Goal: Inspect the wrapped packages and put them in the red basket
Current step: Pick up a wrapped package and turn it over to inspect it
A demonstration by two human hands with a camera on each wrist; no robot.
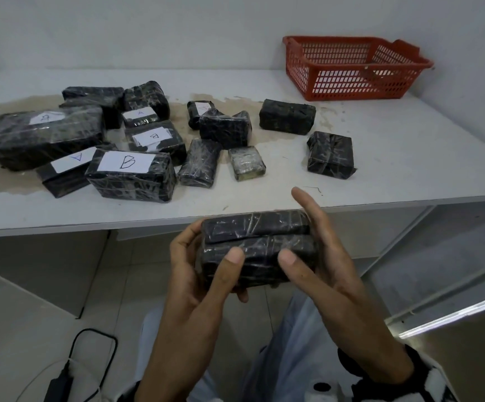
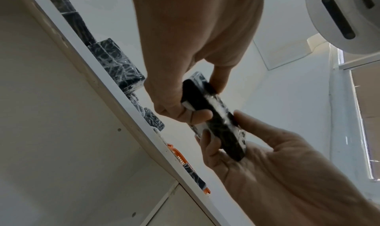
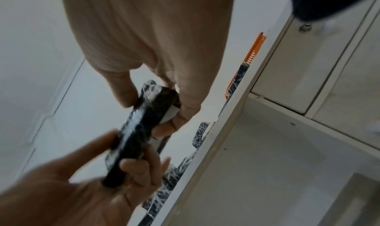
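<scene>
A black package (image 1: 258, 250) wrapped in clear film is held in both hands, just in front of and below the table's front edge. My left hand (image 1: 200, 256) grips its left end, thumb on the near face. My right hand (image 1: 316, 256) holds the right end, thumb on the near face and forefinger stretched upward. The left wrist view shows the package (image 2: 213, 120) edge-on between both hands, as does the right wrist view (image 3: 139, 132). Several more wrapped packages (image 1: 131, 175) lie on the table, some with white A or B labels. The red basket (image 1: 302, 65) stands at the back right.
The white table (image 1: 409, 169) has worn brown patches under the pile. A lone package (image 1: 330, 155) lies nearest the basket. On the floor at lower left are a black cable and adapter (image 1: 61, 381). A slanted metal frame (image 1: 438, 314) runs under the table at right.
</scene>
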